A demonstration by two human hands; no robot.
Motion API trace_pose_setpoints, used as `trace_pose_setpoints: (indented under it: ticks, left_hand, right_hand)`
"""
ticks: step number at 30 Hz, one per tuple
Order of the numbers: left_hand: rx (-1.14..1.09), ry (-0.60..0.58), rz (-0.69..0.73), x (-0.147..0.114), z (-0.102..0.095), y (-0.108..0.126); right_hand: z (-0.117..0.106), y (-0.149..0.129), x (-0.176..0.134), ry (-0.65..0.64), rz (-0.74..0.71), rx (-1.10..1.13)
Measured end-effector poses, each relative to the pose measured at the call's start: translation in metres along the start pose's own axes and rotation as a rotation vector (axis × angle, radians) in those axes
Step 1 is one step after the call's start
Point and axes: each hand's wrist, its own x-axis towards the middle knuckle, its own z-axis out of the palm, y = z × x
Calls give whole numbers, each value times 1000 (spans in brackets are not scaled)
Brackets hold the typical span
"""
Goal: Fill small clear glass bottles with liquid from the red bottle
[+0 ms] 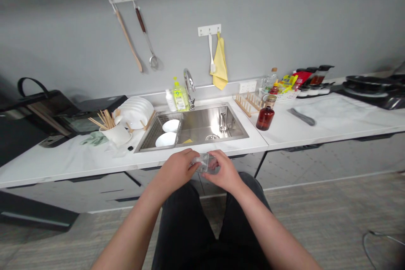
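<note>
In front of the sink's front edge, my left hand (pixel 185 163) and my right hand (pixel 223 171) face each other. Between them is a small clear plastic packet (pixel 204 161), held low over my lap. My left fingers pinch its left end, and my right fingers wrap round its right side. Whether anything lies inside it is too small to make out. Just beyond is the steel sink (pixel 202 133), with two white bowls (pixel 166 139) in its wire basket at the left. An amber bottle (pixel 265 119) stands on the counter to the right.
White plates (pixel 136 109) stand in a rack left of the sink, beside a white pot of chopsticks (pixel 117 133). Yellow-green soap (pixel 180 97) stands near the faucet (pixel 190 88). A wooden rack (pixel 248 103), a basket of condiments (pixel 284 93) and a dark cloth strip (pixel 301 116) lie right.
</note>
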Motion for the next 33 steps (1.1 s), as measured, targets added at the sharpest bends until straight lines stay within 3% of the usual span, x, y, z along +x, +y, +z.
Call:
trace_pose_setpoints:
  ticks: [4, 7, 10, 13, 15, 18, 21, 26, 29, 31, 33]
  left_hand:
    - [-50, 0, 126, 0, -3, 0]
    - [-5, 54, 80, 1, -2, -2]
    - [11, 28, 73, 2, -2, -4]
    - [-32, -3, 229, 0, -5, -3]
    - [-44, 37, 278, -3, -7, -2]
    - [-46, 141, 126, -6, -9, 0]
    - [-30, 153, -41, -7, -7, 1]
    - [-90, 89, 162, -10, -7, 6]
    - [-29, 95, 64, -10, -8, 8]
    - [17, 45, -32, -9, -7, 8]
    - [12, -15, -39, -8, -6, 8]
  right_hand:
    - [-2, -1, -4, 11, 5, 14]
    - [-4, -3, -5, -4, 4, -17]
    - [-5, -6, -4, -6, 2, -17]
    - [-4, -8, -4, -12, 8, 16]
    - [-4, -9, -3, -14, 4, 44]
    - [-5, -12, -3, -6, -6, 46]
    - [-6, -13, -3, 4, 3, 35]
    - [-7, -13, -3, -10, -15, -13]
    - [-8, -15, -4, -7, -28, -29]
    - [-8, -15, -4, -9, -29, -34]
    - [-9, -15, -4, -12, -19, -33]
